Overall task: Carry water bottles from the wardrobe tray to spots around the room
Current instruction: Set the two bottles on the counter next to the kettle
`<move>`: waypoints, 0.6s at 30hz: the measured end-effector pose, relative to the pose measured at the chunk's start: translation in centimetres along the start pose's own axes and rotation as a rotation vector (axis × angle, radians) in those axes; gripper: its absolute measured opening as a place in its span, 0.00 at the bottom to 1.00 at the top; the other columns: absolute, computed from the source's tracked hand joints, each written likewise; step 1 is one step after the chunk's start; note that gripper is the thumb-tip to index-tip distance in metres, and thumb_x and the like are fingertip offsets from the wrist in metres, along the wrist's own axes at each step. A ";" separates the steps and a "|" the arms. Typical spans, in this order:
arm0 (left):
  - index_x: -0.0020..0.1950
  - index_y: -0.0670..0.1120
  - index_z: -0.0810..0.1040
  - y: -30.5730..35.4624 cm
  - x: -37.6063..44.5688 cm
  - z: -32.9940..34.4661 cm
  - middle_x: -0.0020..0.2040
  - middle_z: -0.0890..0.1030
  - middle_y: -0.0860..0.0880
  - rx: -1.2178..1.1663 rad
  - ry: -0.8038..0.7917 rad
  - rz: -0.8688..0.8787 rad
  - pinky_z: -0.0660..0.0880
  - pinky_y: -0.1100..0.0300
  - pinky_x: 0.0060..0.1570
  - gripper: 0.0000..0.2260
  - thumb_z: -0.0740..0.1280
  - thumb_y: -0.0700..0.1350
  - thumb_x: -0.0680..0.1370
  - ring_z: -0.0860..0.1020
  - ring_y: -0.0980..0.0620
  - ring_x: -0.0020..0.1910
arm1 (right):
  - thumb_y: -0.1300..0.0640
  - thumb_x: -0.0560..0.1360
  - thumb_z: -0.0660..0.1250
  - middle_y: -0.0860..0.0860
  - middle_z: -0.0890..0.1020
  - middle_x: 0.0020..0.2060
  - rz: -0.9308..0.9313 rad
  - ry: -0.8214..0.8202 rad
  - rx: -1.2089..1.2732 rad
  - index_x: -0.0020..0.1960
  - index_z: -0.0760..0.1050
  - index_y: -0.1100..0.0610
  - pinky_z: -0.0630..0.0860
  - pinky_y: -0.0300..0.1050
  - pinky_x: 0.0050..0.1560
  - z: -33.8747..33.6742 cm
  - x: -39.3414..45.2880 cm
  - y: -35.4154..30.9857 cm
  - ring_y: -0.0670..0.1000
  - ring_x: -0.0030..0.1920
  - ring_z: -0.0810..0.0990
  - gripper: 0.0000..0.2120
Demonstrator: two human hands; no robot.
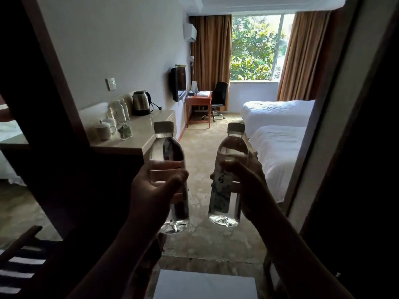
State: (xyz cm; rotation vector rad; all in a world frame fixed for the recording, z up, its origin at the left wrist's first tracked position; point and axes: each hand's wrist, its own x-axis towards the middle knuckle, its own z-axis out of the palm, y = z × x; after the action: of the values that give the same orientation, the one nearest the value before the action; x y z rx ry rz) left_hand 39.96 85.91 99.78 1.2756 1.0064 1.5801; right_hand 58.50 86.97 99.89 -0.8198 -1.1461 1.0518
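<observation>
Two bottles (pixel 167 160) (pixel 226 190), label writing unreadable

Two bare arms show, with no sleeves. The left hand (pixel 155 186) and right hand (pixel 246 182) wear nothing, fingers slim.

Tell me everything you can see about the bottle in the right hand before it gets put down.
The clear plastic water bottle with the pale printed label is held upright, leaning slightly left, in the right hand, whose fingers wrap its middle over the label. It has a white screw cap, still on, a rounded shoulder and a moulded base. It looks nearly full of clear water. The label carries dark characters and a bluish pattern, too blurred to read. It hangs in the air above the patterned carpet, apart from the other bottle.
</observation>
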 end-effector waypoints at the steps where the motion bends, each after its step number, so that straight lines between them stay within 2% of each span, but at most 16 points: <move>1: 0.41 0.58 0.83 -0.8 2.4 0.0 0.41 0.85 0.47 -0.002 0.008 0.010 0.80 0.55 0.34 0.14 0.76 0.57 0.57 0.85 0.41 0.41 | 0.57 0.68 0.70 0.55 0.81 0.46 0.003 -0.013 -0.015 0.63 0.72 0.55 0.81 0.47 0.39 0.2 2.3 0.7 0.58 0.44 0.83 0.24; 4: 0.45 0.57 0.82 -3.3 10.1 0.0 0.42 0.86 0.47 0.002 0.044 0.042 0.80 0.53 0.36 0.18 0.76 0.58 0.56 0.85 0.41 0.42 | 0.57 0.67 0.71 0.57 0.80 0.46 0.002 -0.056 -0.036 0.63 0.72 0.58 0.82 0.49 0.41 0.5 9.9 2.9 0.60 0.45 0.83 0.24; 7: 0.50 0.54 0.80 -5.9 17.3 0.5 0.44 0.86 0.53 0.033 0.046 0.058 0.79 0.61 0.35 0.24 0.76 0.57 0.55 0.86 0.50 0.42 | 0.54 0.64 0.74 0.58 0.79 0.48 0.008 -0.060 -0.031 0.61 0.74 0.55 0.82 0.56 0.47 0.2 17.3 5.6 0.62 0.47 0.81 0.26; 12: 0.63 0.47 0.77 -10.4 26.9 2.8 0.46 0.85 0.49 0.068 0.020 0.083 0.81 0.52 0.39 0.35 0.76 0.55 0.57 0.86 0.50 0.43 | 0.52 0.61 0.75 0.55 0.81 0.45 0.023 -0.014 -0.064 0.59 0.75 0.52 0.81 0.59 0.48 -2.0 26.4 9.3 0.59 0.45 0.82 0.27; 13: 0.63 0.48 0.78 -11.0 28.5 3.3 0.46 0.85 0.50 0.070 0.011 0.081 0.81 0.54 0.39 0.34 0.76 0.56 0.57 0.86 0.50 0.43 | 0.52 0.61 0.74 0.54 0.80 0.45 0.025 -0.002 -0.056 0.59 0.75 0.53 0.81 0.59 0.48 -2.5 28.0 9.8 0.58 0.45 0.82 0.27; 16: 0.52 0.53 0.81 -12.5 32.6 4.9 0.44 0.85 0.53 0.094 -0.006 0.066 0.79 0.61 0.37 0.24 0.75 0.56 0.57 0.85 0.54 0.41 | 0.53 0.60 0.74 0.56 0.80 0.45 0.030 0.013 -0.031 0.59 0.74 0.55 0.81 0.57 0.46 -3.6 32.5 10.9 0.59 0.43 0.82 0.29; 18: 0.50 0.53 0.81 -14.1 35.9 6.0 0.43 0.85 0.52 0.111 -0.010 0.047 0.78 0.59 0.38 0.22 0.75 0.56 0.58 0.85 0.54 0.40 | 0.54 0.60 0.74 0.56 0.79 0.45 0.032 0.008 -0.009 0.59 0.73 0.56 0.81 0.53 0.44 -4.7 36.2 12.3 0.60 0.43 0.81 0.29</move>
State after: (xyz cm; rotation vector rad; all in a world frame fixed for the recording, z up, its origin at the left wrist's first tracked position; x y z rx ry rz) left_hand 43.27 124.81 98.30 1.3909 1.0779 1.5699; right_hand 62.88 125.21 98.68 -0.8515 -1.1348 1.0696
